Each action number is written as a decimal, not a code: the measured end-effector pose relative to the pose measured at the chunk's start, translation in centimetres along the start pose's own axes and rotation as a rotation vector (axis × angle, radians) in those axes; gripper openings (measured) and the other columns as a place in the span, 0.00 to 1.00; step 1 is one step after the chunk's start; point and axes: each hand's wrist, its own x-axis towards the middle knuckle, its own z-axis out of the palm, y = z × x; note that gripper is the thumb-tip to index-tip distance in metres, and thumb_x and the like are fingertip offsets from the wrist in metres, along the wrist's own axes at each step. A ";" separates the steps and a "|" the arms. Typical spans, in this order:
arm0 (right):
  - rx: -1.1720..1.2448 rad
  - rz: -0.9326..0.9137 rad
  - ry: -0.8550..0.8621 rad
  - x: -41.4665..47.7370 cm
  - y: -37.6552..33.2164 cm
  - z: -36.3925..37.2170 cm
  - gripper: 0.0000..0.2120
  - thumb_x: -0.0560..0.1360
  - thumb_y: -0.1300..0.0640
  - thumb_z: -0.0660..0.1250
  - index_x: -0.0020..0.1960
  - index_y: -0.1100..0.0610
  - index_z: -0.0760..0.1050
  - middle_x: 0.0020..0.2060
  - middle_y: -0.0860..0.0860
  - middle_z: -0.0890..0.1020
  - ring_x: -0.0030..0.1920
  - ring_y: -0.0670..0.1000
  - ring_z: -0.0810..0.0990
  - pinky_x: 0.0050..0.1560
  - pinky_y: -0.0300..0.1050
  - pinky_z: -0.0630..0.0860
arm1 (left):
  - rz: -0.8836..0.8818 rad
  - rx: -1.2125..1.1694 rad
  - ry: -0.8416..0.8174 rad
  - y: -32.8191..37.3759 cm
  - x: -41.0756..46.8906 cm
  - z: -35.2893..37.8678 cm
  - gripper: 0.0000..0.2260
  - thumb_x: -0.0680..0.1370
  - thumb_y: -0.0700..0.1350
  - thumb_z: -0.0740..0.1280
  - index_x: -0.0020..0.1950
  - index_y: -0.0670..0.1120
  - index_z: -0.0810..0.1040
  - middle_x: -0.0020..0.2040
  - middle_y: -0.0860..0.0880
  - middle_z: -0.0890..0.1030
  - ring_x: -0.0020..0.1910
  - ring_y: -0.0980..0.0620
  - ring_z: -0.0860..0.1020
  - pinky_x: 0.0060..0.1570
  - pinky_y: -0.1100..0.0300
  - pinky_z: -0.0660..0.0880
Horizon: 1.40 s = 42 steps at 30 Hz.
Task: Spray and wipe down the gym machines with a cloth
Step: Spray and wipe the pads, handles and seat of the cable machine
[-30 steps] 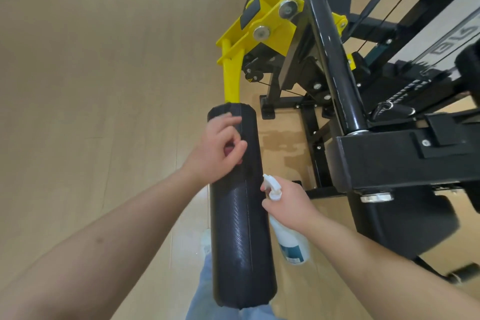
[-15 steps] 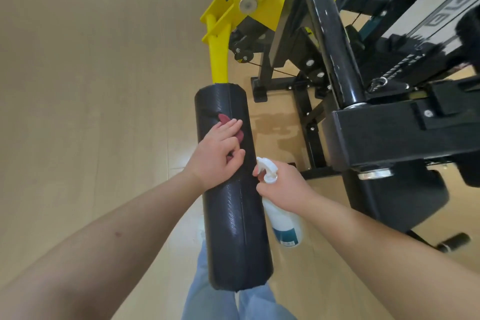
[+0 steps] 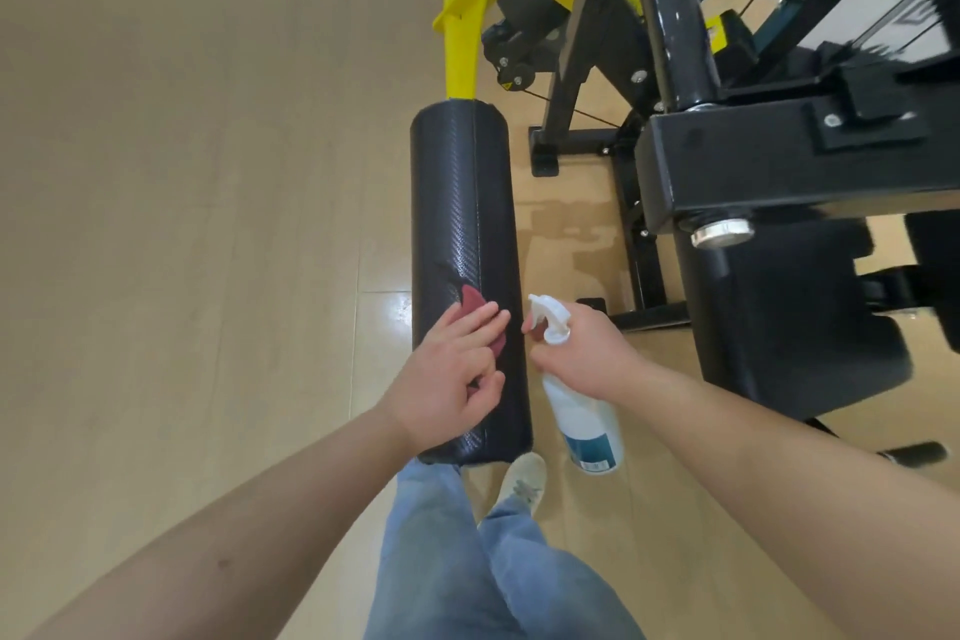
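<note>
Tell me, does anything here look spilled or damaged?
A darker, wet-looking patch lies on the floor right of the black roller pad, like spilled spray. The pad's cover also shows a jagged mark, maybe a tear, just above the red cloth.

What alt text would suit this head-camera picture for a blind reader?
Seen from above, a person's left hand holds a red cloth against a black roller pad on a gym machine, while the right hand grips a white spray bottle beside it. Jeans, a shoe and pale wooden floor show below.
</note>
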 end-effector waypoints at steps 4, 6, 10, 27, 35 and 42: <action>0.001 0.003 0.011 -1.0 0.6 0.0 0.09 0.74 0.59 0.70 0.46 0.45 0.76 0.42 0.48 0.81 0.43 0.50 0.80 0.44 0.46 0.78 | 0.128 0.072 -0.020 2.2 -3.2 1.1 0.14 0.76 0.46 0.64 0.31 0.48 0.71 0.69 0.43 0.79 0.76 0.48 0.69 0.79 0.47 0.56; 0.003 0.005 0.000 -1.3 0.7 0.0 0.10 0.74 0.60 0.70 0.44 0.45 0.75 0.41 0.49 0.80 0.43 0.51 0.80 0.42 0.45 0.77 | 0.233 0.116 -0.084 2.8 -4.1 1.4 0.12 0.74 0.46 0.66 0.30 0.48 0.74 0.66 0.45 0.82 0.73 0.49 0.74 0.78 0.48 0.59; -0.036 0.050 0.002 -1.3 0.6 0.1 0.08 0.74 0.58 0.69 0.42 0.45 0.75 0.40 0.48 0.81 0.43 0.52 0.81 0.45 0.49 0.80 | 0.277 -0.116 -0.133 3.8 -4.8 1.1 0.12 0.74 0.41 0.69 0.31 0.47 0.72 0.53 0.50 0.87 0.59 0.53 0.82 0.70 0.50 0.72; 0.013 0.092 0.058 3.4 1.4 -2.4 0.15 0.76 0.55 0.67 0.61 0.45 0.76 0.46 0.47 0.80 0.46 0.51 0.81 0.45 0.45 0.77 | -0.112 0.620 -0.224 -4.6 21.9 -6.5 0.22 0.85 0.60 0.55 0.56 0.50 0.84 0.73 0.44 0.75 0.79 0.39 0.63 0.78 0.38 0.54; 0.119 0.165 0.161 3.6 1.5 -2.6 0.13 0.75 0.57 0.67 0.57 0.43 0.78 0.43 0.45 0.81 0.45 0.49 0.81 0.48 0.47 0.79 | 0.050 0.685 -0.437 -3.3 18.2 -4.4 0.20 0.85 0.58 0.54 0.53 0.51 0.83 0.60 0.52 0.83 0.70 0.48 0.74 0.75 0.47 0.59; 0.082 0.119 0.134 0.5 2.4 -2.2 0.16 0.75 0.57 0.67 0.60 0.43 0.78 0.43 0.44 0.81 0.45 0.47 0.80 0.42 0.42 0.75 | 0.207 0.590 -0.440 -0.2 10.3 -1.0 0.22 0.82 0.58 0.53 0.44 0.51 0.84 0.51 0.54 0.86 0.65 0.50 0.80 0.74 0.49 0.65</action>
